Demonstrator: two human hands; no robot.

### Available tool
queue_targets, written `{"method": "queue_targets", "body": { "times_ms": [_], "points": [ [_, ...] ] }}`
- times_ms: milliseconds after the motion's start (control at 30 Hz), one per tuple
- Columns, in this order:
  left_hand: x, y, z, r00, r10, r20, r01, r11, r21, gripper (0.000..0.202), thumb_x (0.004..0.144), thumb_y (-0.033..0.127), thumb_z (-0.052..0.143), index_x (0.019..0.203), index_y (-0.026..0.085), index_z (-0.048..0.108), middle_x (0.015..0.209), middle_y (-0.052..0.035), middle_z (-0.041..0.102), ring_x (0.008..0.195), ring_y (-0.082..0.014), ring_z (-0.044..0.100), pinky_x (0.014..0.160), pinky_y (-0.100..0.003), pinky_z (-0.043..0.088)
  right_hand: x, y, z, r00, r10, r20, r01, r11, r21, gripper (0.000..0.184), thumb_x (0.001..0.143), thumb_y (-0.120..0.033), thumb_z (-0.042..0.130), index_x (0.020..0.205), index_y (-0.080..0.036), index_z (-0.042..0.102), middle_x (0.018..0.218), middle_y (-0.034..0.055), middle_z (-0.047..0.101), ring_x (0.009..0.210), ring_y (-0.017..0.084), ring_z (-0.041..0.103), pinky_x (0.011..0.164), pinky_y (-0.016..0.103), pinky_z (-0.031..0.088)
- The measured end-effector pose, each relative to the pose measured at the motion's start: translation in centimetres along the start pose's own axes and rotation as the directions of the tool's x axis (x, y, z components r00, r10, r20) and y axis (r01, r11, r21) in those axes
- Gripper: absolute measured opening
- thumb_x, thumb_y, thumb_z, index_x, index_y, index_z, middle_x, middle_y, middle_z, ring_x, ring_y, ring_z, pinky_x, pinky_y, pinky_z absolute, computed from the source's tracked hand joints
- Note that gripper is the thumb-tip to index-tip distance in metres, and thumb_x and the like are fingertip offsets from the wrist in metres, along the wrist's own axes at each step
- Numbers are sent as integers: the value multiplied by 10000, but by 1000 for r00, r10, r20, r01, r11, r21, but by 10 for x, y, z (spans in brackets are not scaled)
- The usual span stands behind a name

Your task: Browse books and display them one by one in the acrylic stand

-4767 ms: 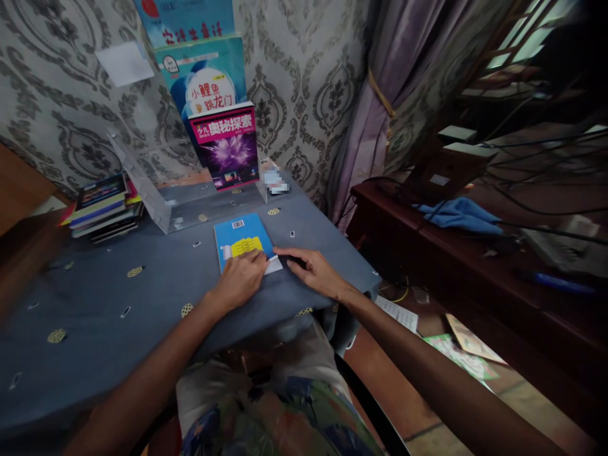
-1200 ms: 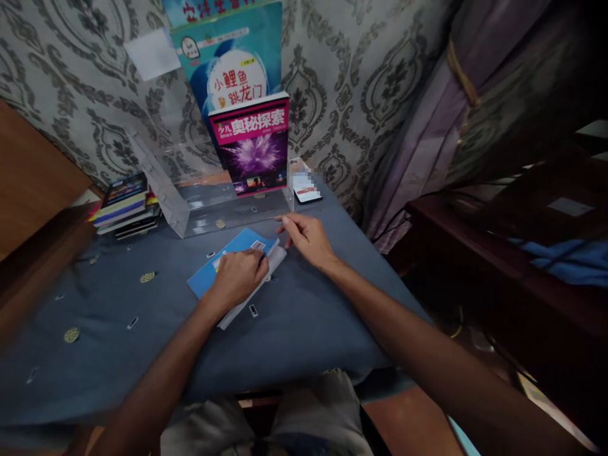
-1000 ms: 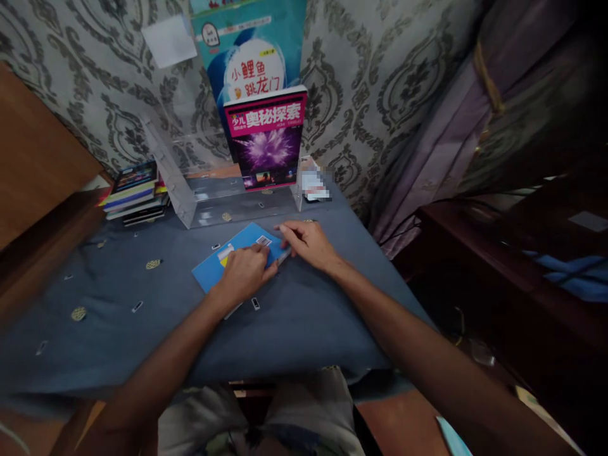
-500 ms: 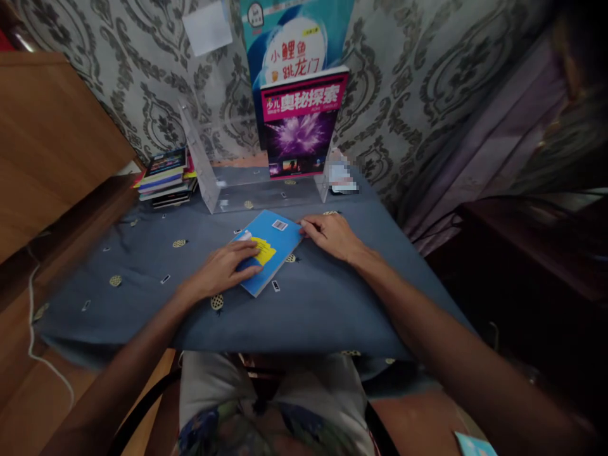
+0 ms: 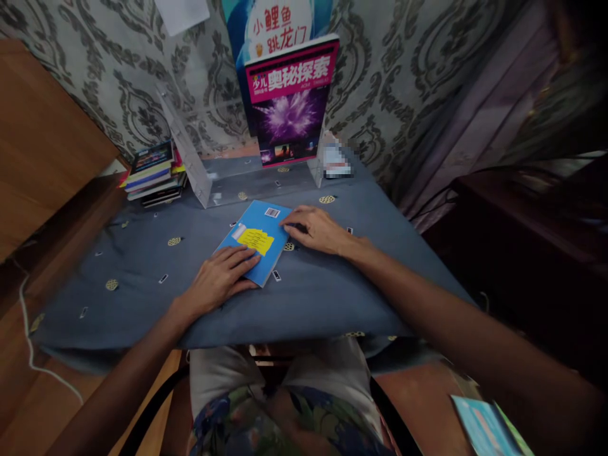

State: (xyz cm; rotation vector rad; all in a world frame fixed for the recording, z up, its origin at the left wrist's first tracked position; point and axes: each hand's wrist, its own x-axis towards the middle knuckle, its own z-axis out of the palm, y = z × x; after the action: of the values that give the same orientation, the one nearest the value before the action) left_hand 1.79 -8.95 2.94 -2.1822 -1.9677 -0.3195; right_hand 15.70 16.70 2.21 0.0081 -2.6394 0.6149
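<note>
A thin blue book (image 5: 266,268) lies on the cloth-covered table, a yellow patch of text and a barcode on its upper cover. My left hand (image 5: 223,272) rests on its lower left part, fingers stretched over the cover and thumb by the near edge. At the far right edge of the book, my right hand (image 5: 311,229) has its fingers curled together, the fingertips on the border near the barcode. Behind the book stands a clear acrylic stand (image 5: 190,158) holding upright a magazine (image 5: 289,117) with a pink title band and a teal picture book (image 5: 235,38).
A stack of books (image 5: 154,174) sits at the back left of the table (image 5: 137,316). A partly pixelated item (image 5: 337,159) lies right of the stand. A wooden cabinet (image 5: 47,139) rises at left, dark furniture (image 5: 513,266) at right. Low at right is another blue book (image 5: 484,424).
My left hand has slid toward the near edge of the book, uncovering more of the yellow patch. My right hand reaches slightly further over the right border. The camera view has shifted a little.
</note>
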Motion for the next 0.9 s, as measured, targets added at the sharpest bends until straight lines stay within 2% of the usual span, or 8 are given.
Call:
{"method": "queue_targets", "body": {
  "times_ms": [100, 267, 433, 600, 733, 833, 900],
  "points": [
    [2, 0, -3, 1000, -1, 14, 1, 1000, 11, 464, 1002, 511, 410, 1294, 218, 620, 1271, -85, 671, 1163, -230, 613, 959, -408, 528, -1, -13, 5, 997, -71, 43, 65, 989, 133, 286, 937, -261, 520, 1109, -171, 729, 1064, 101, 732, 983, 226, 658, 906, 388, 496],
    [6, 3, -9, 991, -99, 84, 103, 994, -38, 431, 1028, 465, 375, 1305, 254, 629, 1243, -71, 673, 1130, -221, 598, 901, -374, 533, -4, -37, 10, 974, -173, 146, 122, 945, 303, 259, 933, -270, 544, 1090, -203, 738, 1024, 70, 754, 1030, 218, 650, 931, 375, 488],
    [7, 4, -10, 983, -142, 112, 148, 988, -49, 428, 1038, 447, 353, 1331, 280, 616, 1242, -66, 669, 1122, -229, 587, 876, -374, 533, -6, -42, 16, 961, -235, 148, 163, 910, 382, 247, 936, -266, 546, 1077, -216, 742, 1059, 54, 764, 1053, 206, 663, 1056, 433, 416],
    [2, 3, -8, 986, -120, 116, 128, 990, -63, 452, 1029, 470, 365, 1353, 256, 596, 1281, -83, 645, 1163, -242, 563, 925, -387, 510, -5, -40, 17, 951, -274, 140, 201, 897, 394, 228, 941, -248, 550, 1049, -218, 748, 1053, 49, 771, 1024, 196, 681, 1093, 448, 386],
    [0, 3, -5, 990, -102, 100, 110, 990, -84, 511, 984, 549, 439, 1372, 242, 573, 1315, -94, 622, 1174, -260, 556, 973, -425, 484, -3, -37, 19, 956, -271, 117, 212, 906, 367, 223, 938, -239, 562, 1041, -180, 751, 1032, 84, 766, 1022, 217, 666, 1000, 422, 469],
    [3, 3, -5, 989, -130, 66, 137, 983, -123, 412, 1011, 466, 431, 1308, 251, 620, 1273, -79, 641, 1151, -239, 572, 994, -425, 465, 0, -29, 21, 967, -232, 106, 193, 935, 297, 218, 934, -235, 572, 1044, -164, 746, 1017, 96, 761, 1035, 234, 648, 952, 413, 500],
    [6, 2, -5, 979, -195, 63, 202, 972, -120, 373, 1020, 421, 425, 1276, 252, 639, 1260, -76, 641, 1159, -235, 572, 1003, -427, 455, 2, -22, 20, 977, -191, 99, 164, 958, 234, 214, 928, -230, 580, 1057, -175, 742, 1030, 93, 756, 1046, 240, 642, 942, 412, 506]
  ]
}}
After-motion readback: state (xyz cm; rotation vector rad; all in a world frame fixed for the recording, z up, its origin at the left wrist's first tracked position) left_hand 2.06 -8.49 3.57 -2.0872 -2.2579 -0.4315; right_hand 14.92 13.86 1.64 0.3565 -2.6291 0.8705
